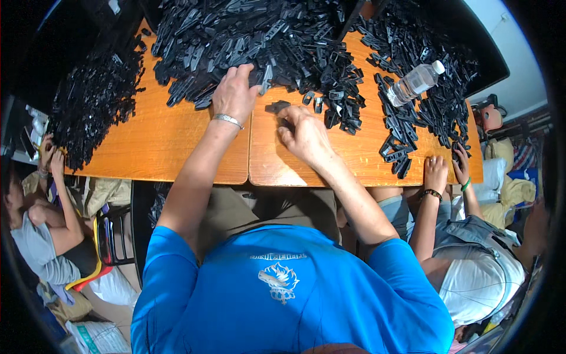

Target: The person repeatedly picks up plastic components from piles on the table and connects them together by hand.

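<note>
A large heap of black plastic clip-like pieces (236,41) covers the far middle of the wooden table. My left hand (234,94), with a bracelet at the wrist, reaches to the heap's near edge. Its fingers lie forward over the pieces and its thumb points away to the right. Closer to me, my right hand (306,134) rests low over the table with bent fingers, a gap showing between thumb and forefinger. One dark piece (277,107) lies at its fingertips, seemingly touched by them. Two small loose pieces (313,101) sit just beyond that hand.
Smaller black pieces (100,106) are heaped at the left, more (436,100) at the right. A clear plastic bottle (415,84) with a white cap lies on the right heap. Co-workers' hands (436,177) are at the table's right edge, others (52,156) at the left.
</note>
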A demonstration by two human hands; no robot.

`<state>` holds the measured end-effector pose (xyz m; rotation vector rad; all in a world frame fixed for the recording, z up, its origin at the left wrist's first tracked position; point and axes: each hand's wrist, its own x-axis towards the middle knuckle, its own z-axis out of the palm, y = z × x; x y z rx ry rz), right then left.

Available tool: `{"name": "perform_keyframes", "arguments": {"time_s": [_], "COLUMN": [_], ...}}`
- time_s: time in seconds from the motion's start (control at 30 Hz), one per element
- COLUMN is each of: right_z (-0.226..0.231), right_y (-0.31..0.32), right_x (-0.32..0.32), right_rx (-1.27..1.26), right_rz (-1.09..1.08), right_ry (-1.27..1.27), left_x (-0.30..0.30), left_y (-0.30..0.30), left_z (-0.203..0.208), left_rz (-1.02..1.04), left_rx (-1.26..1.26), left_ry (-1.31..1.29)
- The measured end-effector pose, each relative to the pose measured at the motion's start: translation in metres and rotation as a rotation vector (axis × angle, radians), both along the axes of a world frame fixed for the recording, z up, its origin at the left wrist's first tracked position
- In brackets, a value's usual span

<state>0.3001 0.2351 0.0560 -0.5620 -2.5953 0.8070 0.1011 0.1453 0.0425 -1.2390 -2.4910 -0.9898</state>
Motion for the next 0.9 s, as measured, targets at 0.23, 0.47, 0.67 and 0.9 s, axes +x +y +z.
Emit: {"name": "perform_keyframes", "arguments": {"time_s": [0.23, 0.47, 0.67, 0.9], "right_z": [-0.004, -0.022, -0.047, -0.02], "right_y": [-0.008, -0.009, -0.005, -0.009], "right_x": [0.01, 0.015, 0.021, 0.028], "right_rx": [-0.226, -0.191, -0.436, 0.072], "right_rz": [0.051, 0.074, 0.035, 0.098], "right_ry": [0.088, 0.172, 0.255, 0.155], "left_x": [-0.007, -0.003, 0.004, 0.019], "left_y": [-0.01, -0.045, -0.067, -0.077], "left_z": [-0.011, -0.027, -0.025, 0.001], "left_rz": [-0.026, -0.117, 0.031, -0.162], "left_rx": [-0.009, 0.142, 0.003, 0.022], "left_ry": [-0.094, -0.76, -0.293, 0.051]}}
